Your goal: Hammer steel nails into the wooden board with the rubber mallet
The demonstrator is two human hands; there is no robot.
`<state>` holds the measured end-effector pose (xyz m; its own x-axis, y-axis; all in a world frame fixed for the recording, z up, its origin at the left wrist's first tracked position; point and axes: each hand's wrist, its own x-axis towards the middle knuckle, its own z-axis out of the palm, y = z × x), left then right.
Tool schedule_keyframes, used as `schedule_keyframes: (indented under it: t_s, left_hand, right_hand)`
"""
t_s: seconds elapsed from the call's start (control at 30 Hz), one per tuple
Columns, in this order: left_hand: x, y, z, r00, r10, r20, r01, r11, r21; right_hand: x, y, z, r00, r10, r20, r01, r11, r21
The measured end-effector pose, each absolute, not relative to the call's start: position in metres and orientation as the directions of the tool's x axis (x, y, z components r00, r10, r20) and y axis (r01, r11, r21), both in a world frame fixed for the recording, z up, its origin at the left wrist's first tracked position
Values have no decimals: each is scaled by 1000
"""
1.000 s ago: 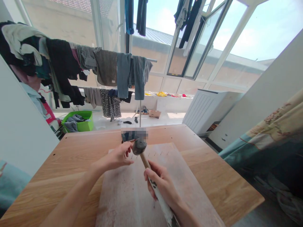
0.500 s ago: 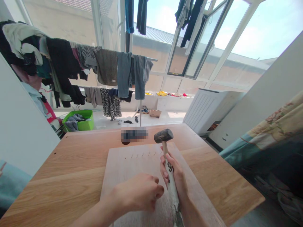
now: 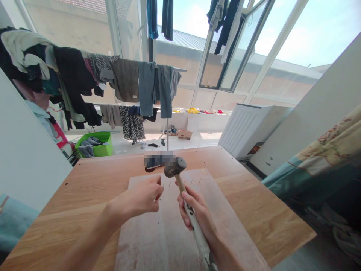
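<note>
My right hand (image 3: 194, 209) is wrapped round the worn white handle of a hammer (image 3: 175, 167), whose dark head is raised over the far part of a pale wooden board (image 3: 169, 241). Thin nails (image 3: 192, 181) stand in a row near the board's far edge, some of them hidden behind the hammer and my hands. Over the board's left side, my left hand (image 3: 148, 195) is closed with fingertips pinched together. A small nail tip seems to show just below its fingers, but what it holds is too small to make out.
The board lies on a wooden table (image 3: 70, 210). A dark blue object (image 3: 154, 161), partly blurred, rests beyond the board. Behind the table are a green basket (image 3: 102, 145), hanging clothes (image 3: 125, 79) and a white cabinet (image 3: 242, 128); a curtain (image 3: 307, 165) hangs at right.
My left hand has moved left and away from me, towards the board's far left part. The hammer and my right hand have shifted left, with the hammer head now beside the blurred object.
</note>
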<state>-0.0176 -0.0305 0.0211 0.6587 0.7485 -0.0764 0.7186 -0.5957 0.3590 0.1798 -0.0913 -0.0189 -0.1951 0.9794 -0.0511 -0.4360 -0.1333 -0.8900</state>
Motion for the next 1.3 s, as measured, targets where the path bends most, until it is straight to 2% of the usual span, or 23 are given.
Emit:
schedule_keyframes:
  t_s: [0.17,0.3,0.4,0.57,0.8,1.0,1.3]
  left_hand:
    - [-64,12,3,525,850,45,587,-400,704]
    - [-72,24,-14,497,866,47,446,-302,842]
    - [-69,24,-19,545,838,13,458,-311,833]
    - [-70,24,-22,532,843,-80,520,-250,817]
    - [-69,21,-22,538,835,-117,539,-234,809]
    - [-71,26,-29,583,812,-35,484,-313,817]
    - [-74,29,-36,646,763,26,351,-327,877]
  right_hand:
    - [169,-94,-27,-306,951,-40,-379,-160,-911]
    - [163,-96,-31,-373,927,-46,-344,-185,-921]
    - [162,-96,-33,-385,922,-46,-352,-192,-916]
    - [161,-95,-35,-367,929,-40,-351,-179,-919]
    - [161,-93,-34,-322,946,-44,-353,-163,-921]
    - [158,-95,-32,-349,936,-37,-311,-154,-938]
    - [153,-96,-35,-418,908,-35,-197,-128,-972]
